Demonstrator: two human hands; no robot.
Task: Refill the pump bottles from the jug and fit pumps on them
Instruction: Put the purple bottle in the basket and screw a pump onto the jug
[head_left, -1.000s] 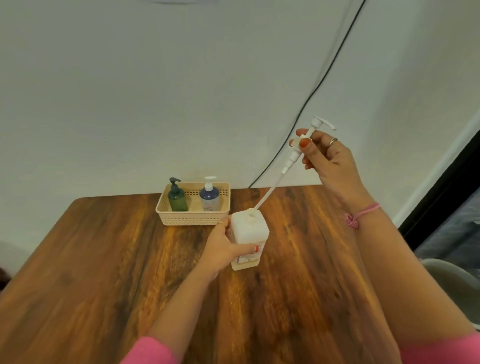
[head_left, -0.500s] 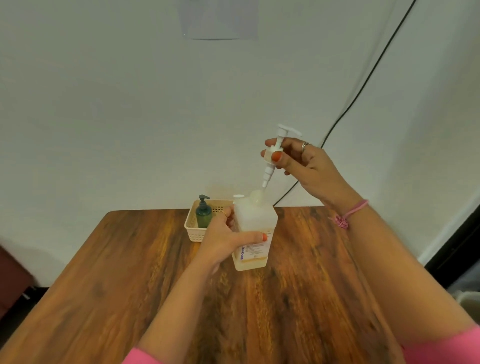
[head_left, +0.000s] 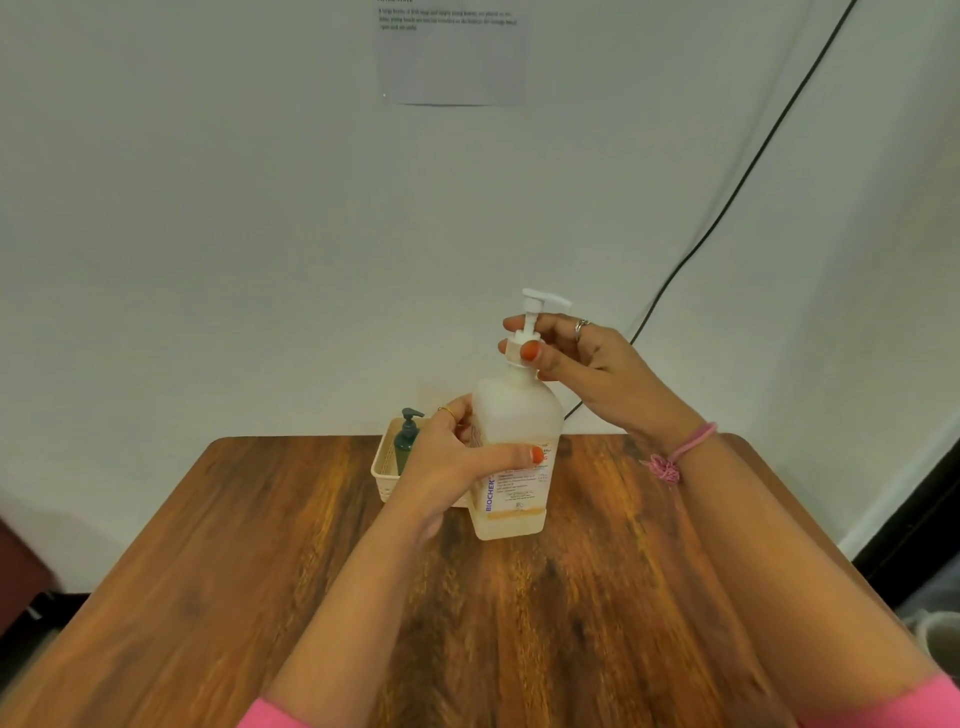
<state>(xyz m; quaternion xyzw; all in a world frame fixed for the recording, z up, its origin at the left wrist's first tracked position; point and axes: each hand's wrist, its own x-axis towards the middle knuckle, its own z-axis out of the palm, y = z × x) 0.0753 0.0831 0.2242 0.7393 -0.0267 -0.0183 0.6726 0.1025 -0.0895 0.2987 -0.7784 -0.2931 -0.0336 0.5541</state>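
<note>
**Pump seating on bottle, collar not yet tightened**

My left hand (head_left: 457, 457) wraps the bottle (head_left: 514, 452), thumb across the label, and holds it upright on the table (head_left: 260, 545) near the far edge. My right hand (head_left: 582, 358) pinches the collar of the pump (head_left: 530, 332) between thumb and fingers; the collar sits right at the bottle neck, head pointing right. I cannot tell whether the threads have engaged.

Liquid: only a shallow layer shows at the bottom of the bottle.

Behind the bottle, a basket (head_left: 384, 467) holds 1 green bottle (head_left: 406, 441) with its pump on; the rest of the basket is hidden by my hand.

Step in hand: fitting the pump, judged close to seated.

Next move calls for: keeping the collar square on the neck, turning it with the right fingers while the left grip stops the bottle from rotating.
</note>
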